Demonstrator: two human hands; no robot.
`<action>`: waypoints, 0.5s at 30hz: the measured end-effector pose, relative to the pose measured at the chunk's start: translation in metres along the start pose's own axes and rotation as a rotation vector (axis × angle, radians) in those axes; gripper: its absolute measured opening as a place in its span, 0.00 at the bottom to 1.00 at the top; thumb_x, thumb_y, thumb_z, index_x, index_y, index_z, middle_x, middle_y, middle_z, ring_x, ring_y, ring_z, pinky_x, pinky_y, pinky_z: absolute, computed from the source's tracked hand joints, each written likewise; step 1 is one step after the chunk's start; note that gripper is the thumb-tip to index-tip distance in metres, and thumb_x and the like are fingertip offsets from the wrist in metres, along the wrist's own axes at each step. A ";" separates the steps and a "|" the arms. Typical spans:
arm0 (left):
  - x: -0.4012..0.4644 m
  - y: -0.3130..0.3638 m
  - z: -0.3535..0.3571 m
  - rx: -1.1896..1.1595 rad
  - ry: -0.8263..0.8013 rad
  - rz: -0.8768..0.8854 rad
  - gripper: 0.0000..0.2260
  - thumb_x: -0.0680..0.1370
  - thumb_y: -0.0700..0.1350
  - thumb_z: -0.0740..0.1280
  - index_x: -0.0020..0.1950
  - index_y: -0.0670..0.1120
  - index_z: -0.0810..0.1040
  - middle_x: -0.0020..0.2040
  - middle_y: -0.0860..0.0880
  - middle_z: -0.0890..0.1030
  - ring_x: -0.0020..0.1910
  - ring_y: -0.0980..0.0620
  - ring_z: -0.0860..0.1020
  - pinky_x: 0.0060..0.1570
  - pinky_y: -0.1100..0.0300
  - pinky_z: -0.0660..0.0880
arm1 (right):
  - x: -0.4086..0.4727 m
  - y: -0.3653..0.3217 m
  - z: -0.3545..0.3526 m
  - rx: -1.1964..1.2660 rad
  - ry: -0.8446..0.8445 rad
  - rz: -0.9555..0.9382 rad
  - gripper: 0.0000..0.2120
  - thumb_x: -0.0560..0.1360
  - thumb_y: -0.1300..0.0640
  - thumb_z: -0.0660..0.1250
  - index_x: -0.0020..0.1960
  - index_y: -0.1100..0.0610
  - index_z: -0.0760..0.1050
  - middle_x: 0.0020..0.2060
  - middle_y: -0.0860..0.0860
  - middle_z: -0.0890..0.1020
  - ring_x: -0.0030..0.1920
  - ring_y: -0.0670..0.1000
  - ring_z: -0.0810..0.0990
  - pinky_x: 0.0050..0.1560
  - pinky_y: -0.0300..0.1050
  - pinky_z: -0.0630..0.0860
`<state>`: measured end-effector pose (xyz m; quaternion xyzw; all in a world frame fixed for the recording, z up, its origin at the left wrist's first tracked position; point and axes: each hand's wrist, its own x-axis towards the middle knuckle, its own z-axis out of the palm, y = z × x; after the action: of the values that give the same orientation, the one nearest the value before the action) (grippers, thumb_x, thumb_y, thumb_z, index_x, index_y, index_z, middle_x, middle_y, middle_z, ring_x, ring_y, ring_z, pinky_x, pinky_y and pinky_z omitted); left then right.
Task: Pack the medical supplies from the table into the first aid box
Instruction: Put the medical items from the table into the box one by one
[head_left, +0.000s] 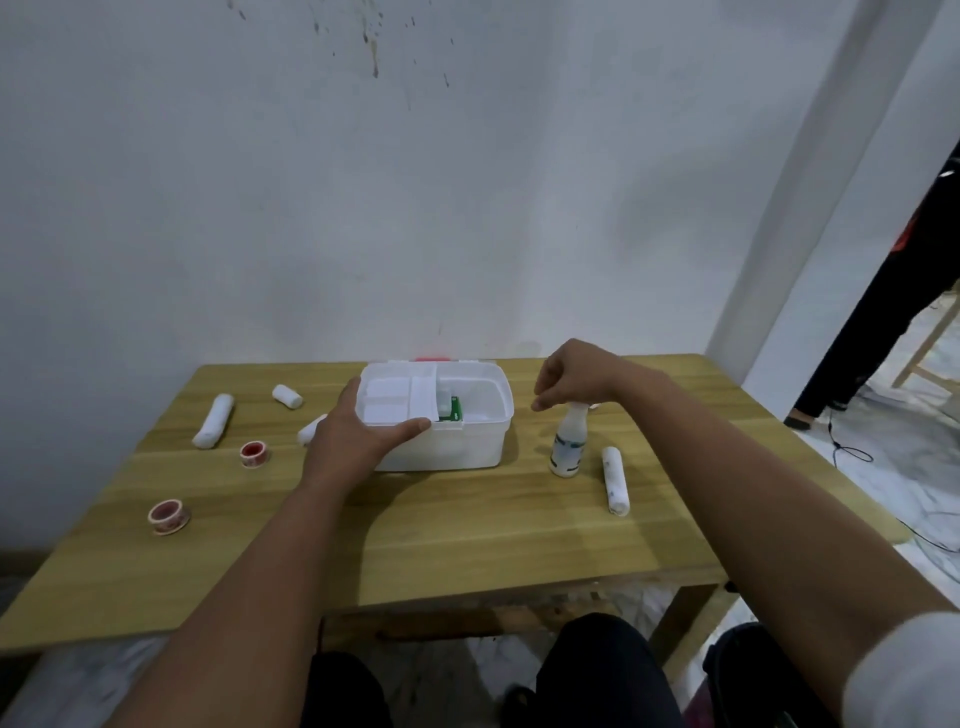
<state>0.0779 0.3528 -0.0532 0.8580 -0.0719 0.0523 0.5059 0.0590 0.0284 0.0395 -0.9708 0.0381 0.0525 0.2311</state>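
- Far left on the wooden surface (467, 525): a long white gauze roll (213, 421) lies on its side, its long axis running from near-left to far-right. It looks soft and light, best taken around the middle.
- Two red tape rolls sit flat, one near the front edge (169, 516) and one further back (253, 454). They are likely light and stiff, easy to pinch across the rim.
- A short gauze roll (287, 396) lies behind them; another (310, 430) is partly hidden by the left hand.
- The left hand (353, 431) grips the near-left corner of the open white first aid box (441, 441), thumb along the front rim, fingers spread round the side, steadying it.
- Inside the box, a white tray covers the left half; a green packet (453, 408) shows in the right half.
- The right hand (571, 376) pinches the top of an upright white bottle (569, 441) standing just right of the box. Its long axis is vertical, cap upward. It is probably smooth plastic holding liquid, so a grip around the body would be surer; the cap itself is hidden.
- A further gauze roll (615, 480) lies just right of the bottle, pointing away from the viewer.
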 end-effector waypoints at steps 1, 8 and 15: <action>-0.001 0.000 0.000 -0.001 0.004 0.003 0.53 0.57 0.74 0.76 0.79 0.58 0.66 0.72 0.55 0.76 0.70 0.48 0.74 0.63 0.43 0.78 | -0.002 0.001 0.002 0.014 -0.010 0.023 0.14 0.68 0.45 0.82 0.47 0.52 0.86 0.45 0.51 0.87 0.48 0.55 0.86 0.50 0.55 0.85; 0.000 0.001 -0.001 0.007 -0.010 -0.002 0.54 0.57 0.75 0.76 0.79 0.58 0.66 0.73 0.54 0.76 0.70 0.46 0.74 0.64 0.42 0.77 | -0.022 0.003 -0.016 -0.052 -0.138 0.172 0.24 0.66 0.49 0.84 0.58 0.52 0.82 0.50 0.51 0.86 0.50 0.52 0.86 0.46 0.52 0.87; -0.002 0.004 -0.001 0.026 -0.007 -0.013 0.53 0.57 0.76 0.75 0.79 0.59 0.65 0.73 0.55 0.76 0.70 0.47 0.74 0.62 0.44 0.77 | -0.022 0.002 -0.025 0.043 -0.075 0.195 0.09 0.70 0.65 0.81 0.49 0.64 0.84 0.45 0.59 0.88 0.46 0.54 0.89 0.48 0.53 0.87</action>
<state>0.0749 0.3521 -0.0494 0.8651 -0.0674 0.0471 0.4948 0.0386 0.0163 0.0631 -0.9546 0.1247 0.1103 0.2471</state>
